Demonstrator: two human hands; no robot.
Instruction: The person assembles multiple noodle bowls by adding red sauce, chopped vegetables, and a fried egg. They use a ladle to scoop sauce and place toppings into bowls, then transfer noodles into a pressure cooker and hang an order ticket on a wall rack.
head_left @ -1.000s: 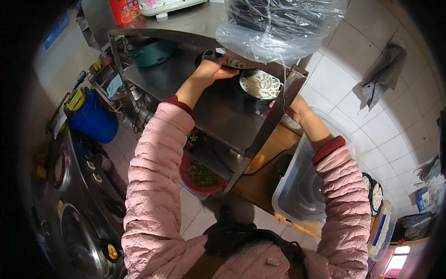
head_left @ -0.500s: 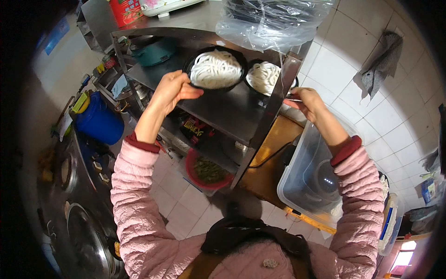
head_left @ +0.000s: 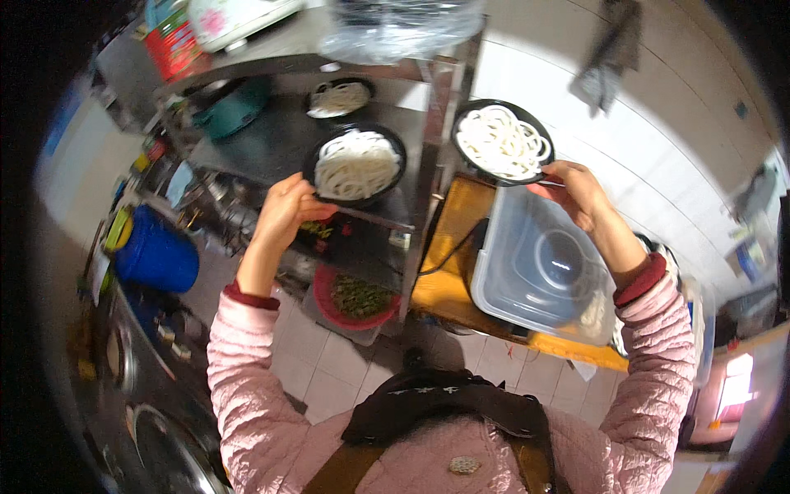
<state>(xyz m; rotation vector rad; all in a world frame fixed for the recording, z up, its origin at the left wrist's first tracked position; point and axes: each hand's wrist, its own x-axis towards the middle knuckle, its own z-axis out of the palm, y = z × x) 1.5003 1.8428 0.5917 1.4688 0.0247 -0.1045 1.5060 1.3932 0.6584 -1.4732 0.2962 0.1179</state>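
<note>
Thick white noodles point(head_left: 355, 169) fill a black bowl point(head_left: 400, 162), which my left hand point(head_left: 284, 212) grips by its near left edge in front of the metal shelf point(head_left: 267, 144). A second black bowl point(head_left: 539, 125) of similar noodles point(head_left: 500, 142) is in my right hand point(head_left: 578, 194), fingers closed on its near right edge. This one is outside the shelf's right post, above a clear plastic bin point(head_left: 535, 272). Further back on the shelf rests a third black bowl point(head_left: 369, 89) with pale noodles in it.
A teal pot point(head_left: 234, 111) occupies the shelf's left side. Plastic-wrapped goods point(head_left: 403, 29) lie on top. Below are a pink basin point(head_left: 337, 313) of greens and a yellow-brown wooden surface point(head_left: 444, 284). A blue bucket point(head_left: 156, 251) stands at left; a grey cloth point(head_left: 609, 62) hangs on the tiled wall.
My right hand has brought its bowl out to the right, past the shelf post. The left bowl has come nearer to me, and the third bowl behind it now shows. The view has shifted.
</note>
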